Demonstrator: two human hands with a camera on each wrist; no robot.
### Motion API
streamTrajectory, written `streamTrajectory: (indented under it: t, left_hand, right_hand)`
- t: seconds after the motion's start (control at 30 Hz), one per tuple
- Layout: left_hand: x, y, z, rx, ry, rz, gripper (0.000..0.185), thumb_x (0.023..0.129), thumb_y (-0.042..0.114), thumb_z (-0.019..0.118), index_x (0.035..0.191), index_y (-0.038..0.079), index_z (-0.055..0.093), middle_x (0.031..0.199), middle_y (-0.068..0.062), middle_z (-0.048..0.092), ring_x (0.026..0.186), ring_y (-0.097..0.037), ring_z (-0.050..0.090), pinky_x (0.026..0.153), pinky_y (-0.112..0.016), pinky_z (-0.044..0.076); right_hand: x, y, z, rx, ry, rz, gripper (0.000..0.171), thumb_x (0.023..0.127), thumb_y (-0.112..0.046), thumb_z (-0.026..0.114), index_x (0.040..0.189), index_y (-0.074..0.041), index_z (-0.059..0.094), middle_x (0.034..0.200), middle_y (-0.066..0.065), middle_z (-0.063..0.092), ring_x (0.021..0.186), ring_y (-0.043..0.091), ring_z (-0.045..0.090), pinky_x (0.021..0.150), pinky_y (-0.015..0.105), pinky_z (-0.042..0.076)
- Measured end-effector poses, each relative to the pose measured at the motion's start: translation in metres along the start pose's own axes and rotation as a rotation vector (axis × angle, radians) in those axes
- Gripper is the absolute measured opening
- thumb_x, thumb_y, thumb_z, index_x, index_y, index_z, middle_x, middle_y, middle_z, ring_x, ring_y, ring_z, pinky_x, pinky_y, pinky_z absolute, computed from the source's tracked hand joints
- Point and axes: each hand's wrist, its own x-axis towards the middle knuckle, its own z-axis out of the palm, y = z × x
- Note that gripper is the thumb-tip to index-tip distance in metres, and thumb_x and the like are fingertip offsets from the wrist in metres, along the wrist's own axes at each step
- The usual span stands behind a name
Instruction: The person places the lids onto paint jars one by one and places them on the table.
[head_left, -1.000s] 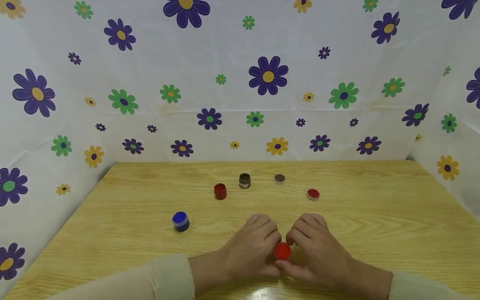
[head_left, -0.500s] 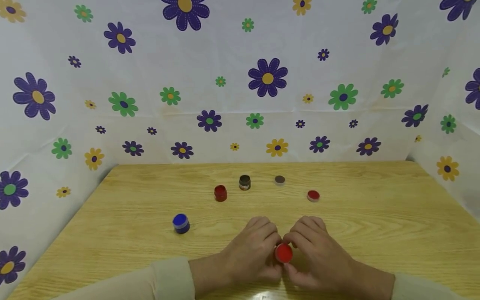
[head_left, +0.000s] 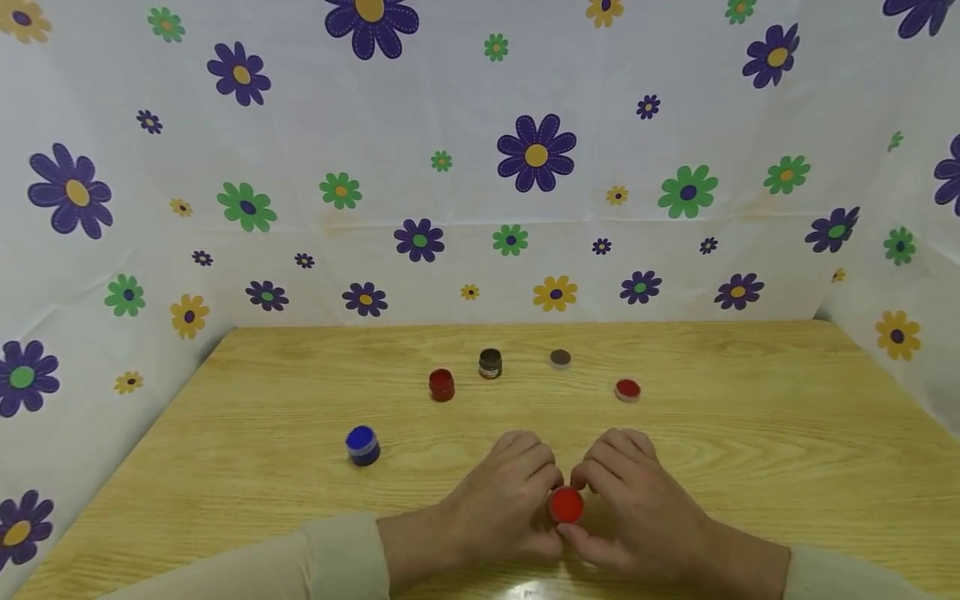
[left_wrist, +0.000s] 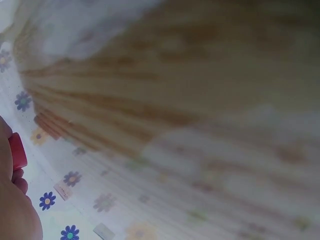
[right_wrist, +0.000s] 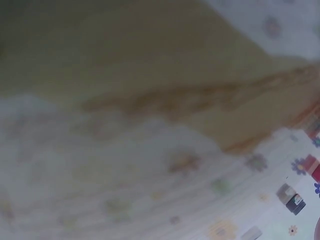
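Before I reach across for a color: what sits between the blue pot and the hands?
Nothing: in the head view only bare table separates the blue pot from the left hand.

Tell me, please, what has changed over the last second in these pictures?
Almost nothing: both hands, left and right, keep gripping the small red pot between them, in the same spot. The blue pot and the other pots and lids on the table stayed put.

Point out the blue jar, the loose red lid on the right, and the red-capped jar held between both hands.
blue jar (head_left: 362, 443), head view, on its lid.
loose red lid (head_left: 627, 389), head view, top face.
red-capped jar (head_left: 566, 505), head view, on its cap.
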Motion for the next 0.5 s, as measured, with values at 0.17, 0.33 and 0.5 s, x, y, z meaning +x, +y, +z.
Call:
streamTrajectory:
  t: [0.17, 0.33, 0.5]
  left_hand:
    - [-0.0008, 0.0002, -0.0001, 0.013, -0.014, 0.004, 0.034, 0.067, 0.041, 0.08, 0.082, 0.015, 0.063, 0.082, 0.008, 0.054, 0.082, -0.009, 0.046, 0.084, -0.023, 0.041]
    - [-0.0014, 0.001, -0.0008, 0.016, -0.02, 0.008, 0.033, 0.069, 0.042, 0.08, 0.081, 0.016, 0.063, 0.081, 0.008, 0.053, 0.08, -0.009, 0.045, 0.083, -0.022, 0.04]
    - [-0.0015, 0.0016, -0.0009, 0.008, -0.02, 0.003, 0.031, 0.07, 0.04, 0.078, 0.082, 0.016, 0.064, 0.082, 0.008, 0.053, 0.08, -0.008, 0.045, 0.083, -0.022, 0.041]
  right_hand:
    - [0.0007, -0.0013, 0.0015, -0.012, 0.002, 0.0, 0.031, 0.09, -0.049, 0.062, 0.089, -0.018, 0.062, 0.087, -0.011, 0.056, 0.086, 0.01, 0.046, 0.086, 0.031, 0.03]
    - [0.0022, -0.0009, 0.0034, 0.007, 0.027, -0.049, 0.026, 0.086, -0.042, 0.064, 0.092, -0.017, 0.063, 0.088, -0.01, 0.057, 0.086, 0.01, 0.046, 0.086, 0.03, 0.031]
    - [0.0023, -0.0016, 0.0026, 0.018, 0.013, -0.071, 0.024, 0.083, -0.036, 0.065, 0.096, -0.016, 0.064, 0.091, -0.009, 0.059, 0.087, 0.011, 0.047, 0.087, 0.03, 0.032]
